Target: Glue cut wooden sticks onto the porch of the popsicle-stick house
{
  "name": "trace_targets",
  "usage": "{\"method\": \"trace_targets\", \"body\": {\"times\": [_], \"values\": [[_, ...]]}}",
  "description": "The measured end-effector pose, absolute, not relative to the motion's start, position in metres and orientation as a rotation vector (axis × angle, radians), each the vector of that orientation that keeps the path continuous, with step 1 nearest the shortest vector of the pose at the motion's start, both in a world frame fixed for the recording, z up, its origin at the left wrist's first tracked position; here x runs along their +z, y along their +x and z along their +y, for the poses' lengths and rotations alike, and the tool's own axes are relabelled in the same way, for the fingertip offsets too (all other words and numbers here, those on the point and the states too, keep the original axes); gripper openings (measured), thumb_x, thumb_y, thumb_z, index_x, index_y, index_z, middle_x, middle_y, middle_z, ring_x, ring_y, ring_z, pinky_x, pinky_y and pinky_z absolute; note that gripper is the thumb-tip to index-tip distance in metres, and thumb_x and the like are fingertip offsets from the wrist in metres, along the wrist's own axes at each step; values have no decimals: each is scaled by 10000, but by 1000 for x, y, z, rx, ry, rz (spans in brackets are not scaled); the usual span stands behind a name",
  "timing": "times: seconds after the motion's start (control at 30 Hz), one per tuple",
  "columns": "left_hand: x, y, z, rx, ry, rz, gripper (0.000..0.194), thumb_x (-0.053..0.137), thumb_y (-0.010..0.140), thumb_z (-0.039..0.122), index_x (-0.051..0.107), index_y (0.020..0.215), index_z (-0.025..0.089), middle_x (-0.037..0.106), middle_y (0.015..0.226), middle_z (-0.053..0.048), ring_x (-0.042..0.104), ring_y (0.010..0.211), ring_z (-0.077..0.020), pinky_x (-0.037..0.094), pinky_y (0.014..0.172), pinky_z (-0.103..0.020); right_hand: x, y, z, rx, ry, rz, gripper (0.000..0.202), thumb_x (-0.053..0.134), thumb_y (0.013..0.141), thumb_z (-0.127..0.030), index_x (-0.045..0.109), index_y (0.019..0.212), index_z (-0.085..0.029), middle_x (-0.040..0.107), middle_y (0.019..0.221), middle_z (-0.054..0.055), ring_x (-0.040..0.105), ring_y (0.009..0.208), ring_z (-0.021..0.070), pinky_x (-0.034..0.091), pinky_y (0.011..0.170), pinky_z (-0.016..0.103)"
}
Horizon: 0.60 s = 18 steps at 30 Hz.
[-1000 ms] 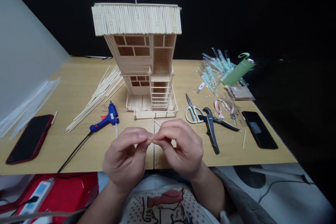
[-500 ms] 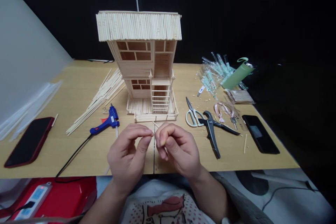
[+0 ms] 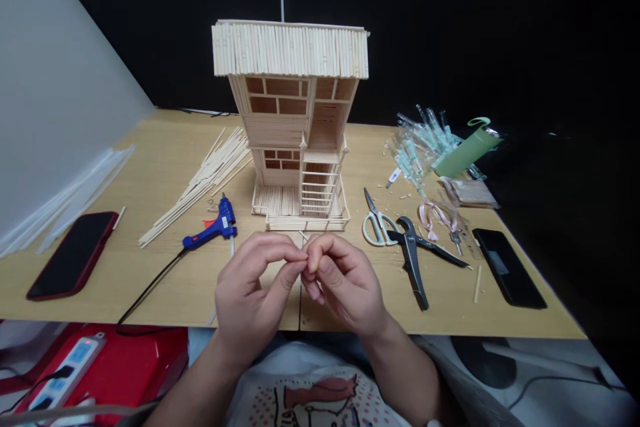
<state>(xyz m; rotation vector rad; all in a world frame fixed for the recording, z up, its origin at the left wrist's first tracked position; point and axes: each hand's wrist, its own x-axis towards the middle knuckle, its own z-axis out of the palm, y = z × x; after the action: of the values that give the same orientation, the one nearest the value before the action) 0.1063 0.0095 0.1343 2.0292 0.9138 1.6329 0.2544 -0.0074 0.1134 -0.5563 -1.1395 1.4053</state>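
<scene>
My left hand (image 3: 255,290) is closed in a pinch, thumb against index finger; whatever sits between the tips is too small to make out. Its fingertips touch those of my right hand (image 3: 347,283), whose fingers are curled around a short thin wooden stick (image 3: 302,235). Only the stick's end shows above the fingers. Just behind both hands stands a two-storey model house (image 3: 290,120) built of wooden sticks, with a ladder, a railed deck and a slatted roof. Left of my hands lies a blue glue gun (image 3: 215,227) with its cable.
Wooden sticks (image 3: 200,180) lie left of the house. To the right are scissors (image 3: 377,223), black pliers (image 3: 411,260), a dark phone (image 3: 507,270), a green bottle (image 3: 465,152) and plastic-wrapped items (image 3: 420,140). A red-cased phone (image 3: 73,257) and clear strips (image 3: 93,187) are at far left.
My left hand has closed the small gap, and its fingertips now meet my right hand's. The whole scene has shifted slightly right in view.
</scene>
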Motion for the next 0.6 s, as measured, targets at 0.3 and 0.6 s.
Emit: {"method": "trace_targets", "body": {"times": [0.3,0.6], "values": [[144,95,12,1578,2331,908,176,664,866,38,661,935,199,694,839,-21,664,793,-143,537,750,-254,121,255,-6,1456,-552,-1160,239,641,987,-407,600,901,-188,536,742,-27,470,544,67,362,464,178],[143,94,11,1454,2225,811,137,598,887,73,585,908,207,624,809,-5,612,782,-136,502,733,-246,117,255,-7,1561,-512,-1067,215,675,969,-373,630,898,-175,553,746,-21,462,533,59,331,452,168]]}}
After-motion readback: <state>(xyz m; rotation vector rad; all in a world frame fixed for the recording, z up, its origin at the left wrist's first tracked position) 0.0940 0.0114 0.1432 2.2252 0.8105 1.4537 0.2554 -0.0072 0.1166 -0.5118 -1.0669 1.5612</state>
